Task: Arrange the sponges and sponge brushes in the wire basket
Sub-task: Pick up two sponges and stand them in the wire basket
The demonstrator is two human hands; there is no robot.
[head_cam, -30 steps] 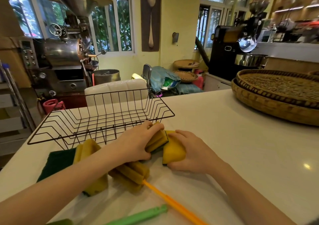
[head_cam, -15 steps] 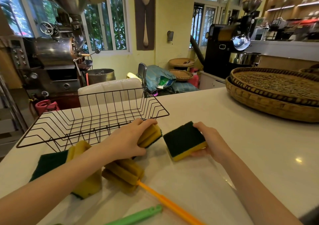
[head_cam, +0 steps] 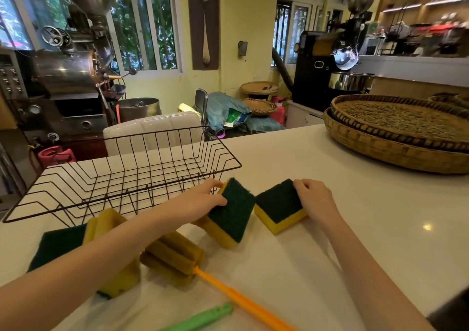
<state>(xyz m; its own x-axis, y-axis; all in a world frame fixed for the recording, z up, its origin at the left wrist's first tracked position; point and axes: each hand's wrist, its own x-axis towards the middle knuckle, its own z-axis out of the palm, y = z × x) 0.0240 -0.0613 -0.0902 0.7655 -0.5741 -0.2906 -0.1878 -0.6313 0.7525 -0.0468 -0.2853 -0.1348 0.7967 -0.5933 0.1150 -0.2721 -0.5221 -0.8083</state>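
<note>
The black wire basket (head_cam: 121, 178) stands empty on the white counter, at the left. My left hand (head_cam: 203, 198) grips a yellow sponge with a dark green scouring face (head_cam: 232, 214), tilted up on its edge just in front of the basket. My right hand (head_cam: 313, 198) holds a second yellow and green sponge (head_cam: 278, 207) lying beside it, green face up. A sponge brush with a yellow foam head (head_cam: 172, 257) and an orange handle (head_cam: 243, 302) lies under my left forearm. More sponges (head_cam: 111, 224) and a green scouring pad (head_cam: 58, 244) lie at the left.
A green brush handle (head_cam: 203, 318) lies at the near counter edge. Stacked woven trays (head_cam: 396, 132) holding beans stand at the far right of the counter. A white chair (head_cam: 152, 130) is behind the basket. Roasting machines (head_cam: 68, 76) stand beyond the counter.
The two sponges were pressed together a second ago. Both hands have pulled them apart, and each sponge has been turned so its green face shows.
</note>
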